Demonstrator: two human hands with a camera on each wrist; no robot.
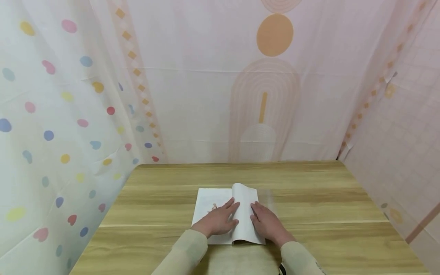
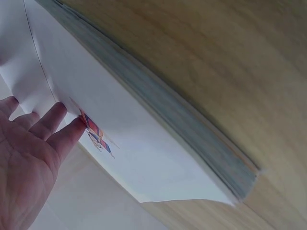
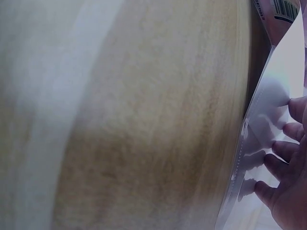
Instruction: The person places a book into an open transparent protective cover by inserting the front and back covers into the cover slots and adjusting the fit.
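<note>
Left grip [image 1: 217, 220] flat on open book [image 1: 206, 200], fingers straight, right grip [image 1: 266, 222] flat on curled page [image 1: 245, 214], book on bench [image 1: 309, 198]

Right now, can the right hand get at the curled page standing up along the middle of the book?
Probably yes. The right hand lies flat on the book right beside the curled page, with nothing between them; the left hand presses the other side.

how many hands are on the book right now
2. The left hand lies flat on the open book, on its left page; the right hand presses the folded-over pages beside it. None looks hidden.
</note>
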